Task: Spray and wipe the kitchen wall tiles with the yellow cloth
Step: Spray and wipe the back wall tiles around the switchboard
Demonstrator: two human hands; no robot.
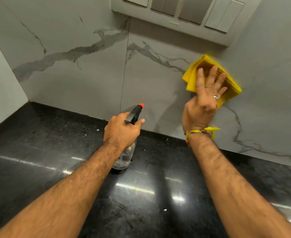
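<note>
The wall tiles [83,71] are grey marble with dark veins. A folded yellow cloth [192,73] lies flat against the right tile, below the switch panel. My right hand [204,100] presses on it with fingers spread, and it looks blurred. My left hand [122,131] grips the neck of a clear spray bottle [124,160] with a black trigger head and an orange nozzle [141,105]. The bottle stands on the black counter, nozzle pointing at the wall.
A grey switch panel [184,12] with several switches sits on the wall above the cloth. The black polished countertop [38,152] runs along the wall's foot. A side wall [0,83] closes the corner at left.
</note>
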